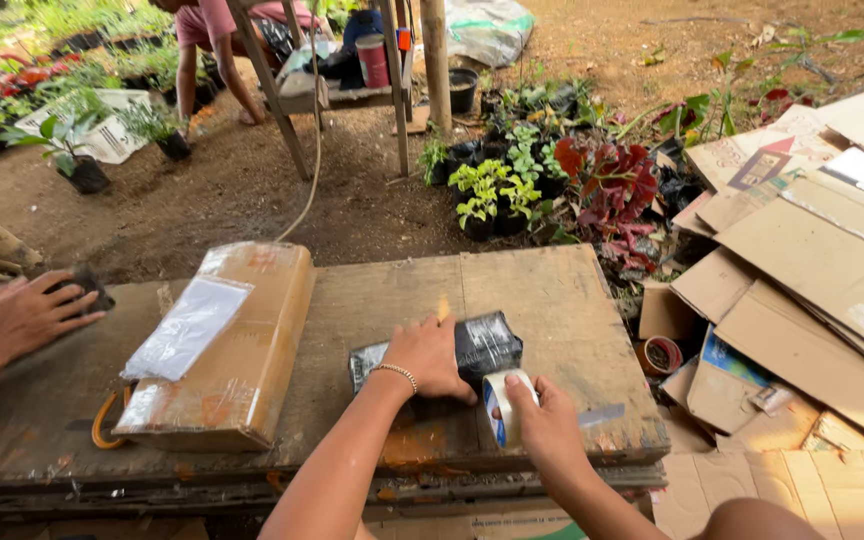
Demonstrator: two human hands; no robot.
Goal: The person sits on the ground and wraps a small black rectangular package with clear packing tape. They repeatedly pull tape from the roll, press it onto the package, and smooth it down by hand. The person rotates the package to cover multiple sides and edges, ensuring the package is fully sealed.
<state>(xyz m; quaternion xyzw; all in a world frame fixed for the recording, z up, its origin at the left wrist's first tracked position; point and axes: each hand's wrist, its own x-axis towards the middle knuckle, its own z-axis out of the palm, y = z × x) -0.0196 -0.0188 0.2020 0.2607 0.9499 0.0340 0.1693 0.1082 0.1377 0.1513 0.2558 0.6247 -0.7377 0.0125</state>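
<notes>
Out in a dirt yard, and the action sits on a worn wooden table (552, 300) with a rough plank top. Right at the centre, the left hand (430, 357) is pressed down flat, fingers spread, on a small black plastic-wrapped bundle (487, 345) that lies near the table's front edge, with a bead bracelet (395, 372) at that wrist. Just beside it, the right hand (542, 420) is clamped around a roll of clear packing tape (504, 405), thumb over the top, the roll held right up against the bundle's near end. Moving left, there's a cardboard box (227, 345) wrapped in clear tape, lying at a slant on the table, a plastic document pouch (187, 325) stuck on its top face, and an orange curved handle (102, 420) poking out from under its near corner. At the far left edge, another person's hand (24, 315) rests on a small dark object (82, 285); what it is, can't tell. To the right of the table, a heap of flattened cardboard sheets (822, 260), with a brown tape roll (663, 354) tucked in among them. Beyond the table, potted plants (497, 195), green and red-leaved, stand on the bare soil, and farther back a person in a pink shirt (207, 25) bends by a wooden frame (282, 90).
</notes>
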